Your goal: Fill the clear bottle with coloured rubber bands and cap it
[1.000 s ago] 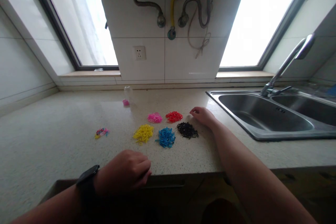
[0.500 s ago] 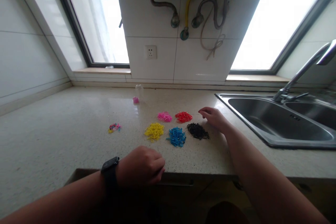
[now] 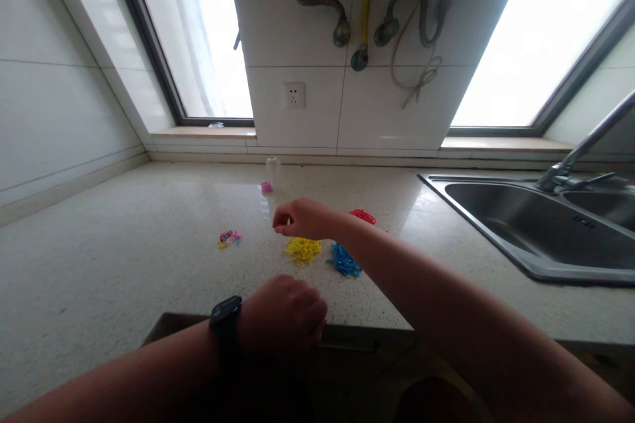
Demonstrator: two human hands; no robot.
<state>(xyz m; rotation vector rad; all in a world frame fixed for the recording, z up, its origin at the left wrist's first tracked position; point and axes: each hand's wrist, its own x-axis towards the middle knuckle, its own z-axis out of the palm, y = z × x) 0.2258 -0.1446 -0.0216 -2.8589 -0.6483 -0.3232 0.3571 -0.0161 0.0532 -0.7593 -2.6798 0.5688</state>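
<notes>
My right hand (image 3: 302, 218) reaches across the counter, above and just behind a pile of yellow rubber bands (image 3: 302, 250). Its thumb and fingertips are pinched together; anything between them is too small to make out. Under my right forearm, a pile of blue bands (image 3: 346, 260) is partly covered, and red bands (image 3: 363, 215) show behind it. The pink and black piles are hidden. Left of the fingertips lies a small mixed-colour cluster of bands (image 3: 229, 238). My left hand (image 3: 285, 312), watch on its wrist, rests curled in a fist at the counter's front edge, nothing showing in it.
A clear bottle-like container (image 3: 273, 172) stands near the back wall, with a pink cap (image 3: 266, 186) beside it. To the right is a steel sink (image 3: 496, 225) with a faucet (image 3: 563, 173). A socket (image 3: 294, 95) and hoses are on the wall.
My right hand has swung left from beside the black pile to over the yellow one, its forearm now covering the black bands. My left hand stays at the edge; the view has shifted slightly.
</notes>
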